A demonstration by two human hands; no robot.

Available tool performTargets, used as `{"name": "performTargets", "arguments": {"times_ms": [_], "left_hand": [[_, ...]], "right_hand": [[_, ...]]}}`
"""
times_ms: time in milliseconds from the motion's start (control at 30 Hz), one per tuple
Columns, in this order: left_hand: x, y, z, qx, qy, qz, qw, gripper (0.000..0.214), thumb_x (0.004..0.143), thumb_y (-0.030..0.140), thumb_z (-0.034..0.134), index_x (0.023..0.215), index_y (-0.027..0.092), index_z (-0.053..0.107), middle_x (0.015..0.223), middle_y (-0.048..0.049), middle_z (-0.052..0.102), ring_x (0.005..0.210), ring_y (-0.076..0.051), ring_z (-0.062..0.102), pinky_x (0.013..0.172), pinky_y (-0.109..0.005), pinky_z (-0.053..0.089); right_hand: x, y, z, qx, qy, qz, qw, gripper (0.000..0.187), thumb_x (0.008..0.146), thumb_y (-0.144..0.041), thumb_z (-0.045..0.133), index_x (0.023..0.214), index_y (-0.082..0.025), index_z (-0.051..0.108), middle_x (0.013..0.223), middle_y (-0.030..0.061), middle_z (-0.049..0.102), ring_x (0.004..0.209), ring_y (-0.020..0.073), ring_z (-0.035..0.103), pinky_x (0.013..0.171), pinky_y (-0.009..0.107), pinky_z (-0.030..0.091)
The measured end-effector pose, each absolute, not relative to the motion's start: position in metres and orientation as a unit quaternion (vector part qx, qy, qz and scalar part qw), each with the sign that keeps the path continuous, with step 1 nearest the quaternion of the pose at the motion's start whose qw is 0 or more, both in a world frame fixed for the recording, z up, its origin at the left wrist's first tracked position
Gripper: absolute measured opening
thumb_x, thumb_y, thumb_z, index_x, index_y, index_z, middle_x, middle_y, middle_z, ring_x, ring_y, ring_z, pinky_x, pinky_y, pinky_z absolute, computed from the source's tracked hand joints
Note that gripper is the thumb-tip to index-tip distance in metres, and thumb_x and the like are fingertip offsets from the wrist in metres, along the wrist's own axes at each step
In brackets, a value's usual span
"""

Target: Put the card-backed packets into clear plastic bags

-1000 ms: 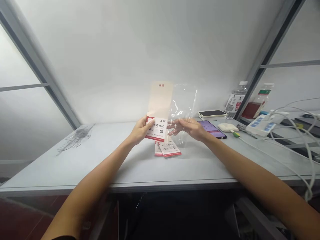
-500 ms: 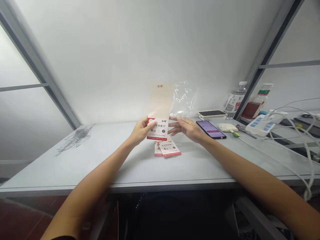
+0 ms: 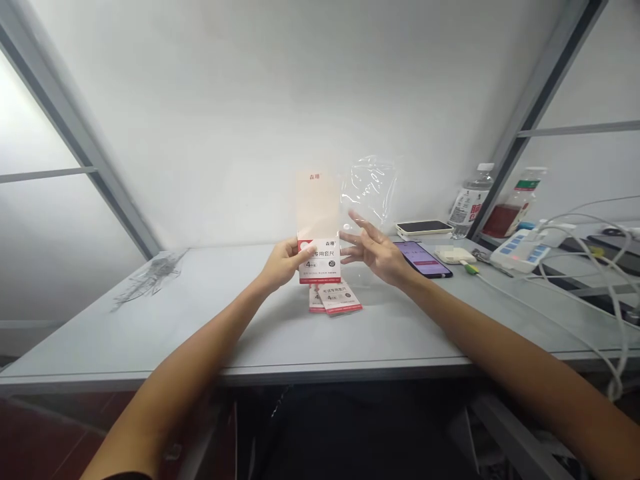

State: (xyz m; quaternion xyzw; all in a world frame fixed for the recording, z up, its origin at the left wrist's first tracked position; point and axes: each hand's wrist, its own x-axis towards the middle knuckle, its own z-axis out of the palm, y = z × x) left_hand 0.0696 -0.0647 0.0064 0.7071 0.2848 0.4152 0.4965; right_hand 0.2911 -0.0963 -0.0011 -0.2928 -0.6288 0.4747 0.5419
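A folded card point(image 3: 318, 207), cream above with a red-and-white printed panel below, stands upright over the desk. My left hand point(image 3: 284, 263) grips its lower left side, the thumb across the printed front. To the right, a clear plastic bag point(image 3: 373, 183) rises beside the card, shiny and crinkled. My right hand point(image 3: 377, 253) holds the bag low down, with the index finger raised and the other fingers spread towards the card's edge; the exact grip is hard to see through the film. Beneath the card, two similar printed cards point(image 3: 343, 298) lie overlapping on the desk.
Dark, thin crumpled material point(image 3: 150, 277) lies on the left of the white desk point(image 3: 200, 340). On the right are a lit phone point(image 3: 423, 259), another phone point(image 3: 424, 228), two bottles point(image 3: 470, 203), a power strip point(image 3: 520, 250) and loose white cables point(image 3: 617, 320).
My right index finger has lifted away and the fingers have spread. The card has shifted slightly down, its lower panel a little to the right. The bag's top has risen slightly.
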Motion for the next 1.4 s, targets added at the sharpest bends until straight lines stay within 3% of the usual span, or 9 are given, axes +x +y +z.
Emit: {"name": "performTargets", "arguments": {"times_ms": [233,667,1033,1267,1400], "left_hand": [[0.070,-0.064,0.002,0.730,0.259,0.395,0.495,0.038,0.076,0.043,0.060,0.099,0.013,0.060,0.093,-0.0079,0.066,0.084,-0.019,0.062,0.074,-0.032,0.049],[0.068,-0.065,0.008,0.729,0.286,0.378,0.493,0.039,0.074,0.047,0.060,0.095,0.014,0.059,0.090,-0.0074,0.066,0.078,-0.018,0.062,0.066,-0.029,0.049],[0.067,-0.067,0.010,0.730,0.283,0.362,0.507,0.038,0.073,0.045,0.062,0.092,0.012,0.063,0.085,-0.0083,0.067,0.077,-0.019,0.063,0.063,-0.030,0.050],[0.067,-0.066,0.011,0.695,0.308,0.408,0.505,0.041,0.075,0.051,0.056,0.067,0.011,0.062,0.065,-0.0044,0.063,0.058,-0.014,0.059,0.053,-0.026,0.046],[0.069,-0.066,0.010,0.681,0.310,0.437,0.498,0.045,0.076,0.053,0.054,0.089,0.012,0.064,0.081,-0.0083,0.067,0.068,-0.017,0.062,0.056,-0.027,0.048]], "right_hand": [[0.288,-0.102,0.003,-0.285,-0.634,0.499,0.518,0.052,0.091,-0.042,0.038,0.140,-0.037,0.022,0.121,0.0016,0.059,0.089,0.0164,0.065,0.085,0.044,0.051],[0.291,-0.096,-0.001,-0.277,-0.618,0.501,0.540,0.054,0.090,-0.038,0.042,0.140,-0.041,0.022,0.114,0.0005,0.061,0.085,0.0147,0.065,0.084,0.041,0.053],[0.291,-0.097,-0.002,-0.295,-0.620,0.476,0.551,0.057,0.089,-0.034,0.044,0.140,-0.043,0.020,0.120,-0.0008,0.058,0.086,0.0146,0.064,0.081,0.039,0.054],[0.292,-0.098,-0.003,-0.276,-0.638,0.512,0.504,0.056,0.087,-0.035,0.048,0.139,-0.039,0.027,0.117,0.0001,0.062,0.088,0.0164,0.066,0.084,0.041,0.052],[0.289,-0.098,-0.007,-0.280,-0.648,0.524,0.476,0.055,0.086,-0.035,0.050,0.137,-0.039,0.032,0.122,0.0009,0.059,0.087,0.0165,0.066,0.082,0.040,0.052]]}}
